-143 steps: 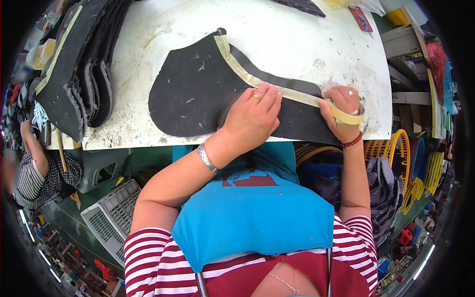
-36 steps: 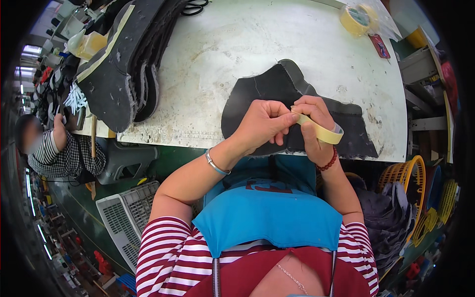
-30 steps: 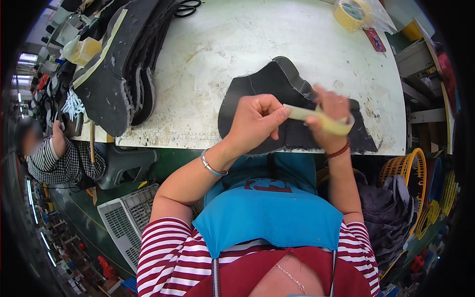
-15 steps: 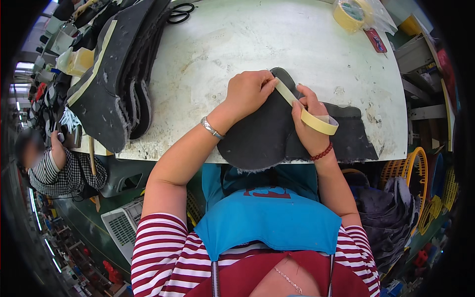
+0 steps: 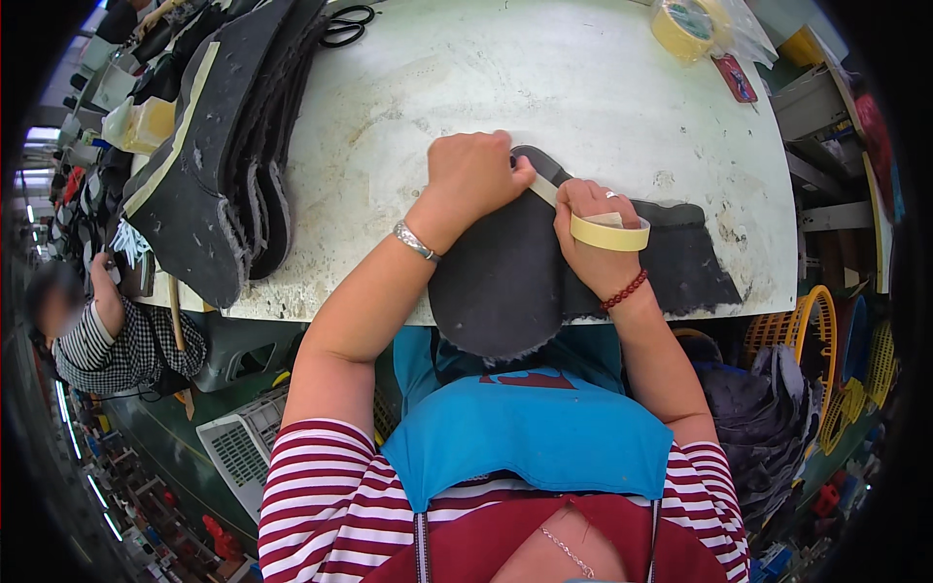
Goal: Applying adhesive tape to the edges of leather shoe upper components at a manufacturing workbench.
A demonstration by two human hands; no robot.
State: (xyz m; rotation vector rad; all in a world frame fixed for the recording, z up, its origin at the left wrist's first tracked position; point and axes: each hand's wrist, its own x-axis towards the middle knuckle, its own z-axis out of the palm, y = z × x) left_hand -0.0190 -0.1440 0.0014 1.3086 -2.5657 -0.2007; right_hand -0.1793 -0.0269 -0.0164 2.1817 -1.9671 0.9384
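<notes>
On the table in front of me lies a dark grey cut piece (image 5: 501,277) of soft sheet material, its rounded lower end hanging over the near edge. A pale yellow strip of tape (image 5: 544,188) runs slantwise along its upper right side. My left hand (image 5: 474,175) is closed in a pinch at the strip's upper end, near the top of the piece. My right hand (image 5: 593,233) is curled with its fingertips on the strip lower down. Its roll of tape (image 5: 610,234) sits around these fingers. Part of the strip is hidden by both hands.
A stack of dark cut pieces (image 5: 209,165) stands left, the top one taped. Black-handled scissors (image 5: 347,26) lie at the far edge. Far right are a large tape roll (image 5: 683,29) and a red packet (image 5: 734,78). A person (image 5: 107,330) sits left; an orange basket (image 5: 814,330) stands right.
My left hand has turned into a tighter pinch and shifted slightly left. The right fingers have folded down onto the strip, and the tape roll has moved a little up and left.
</notes>
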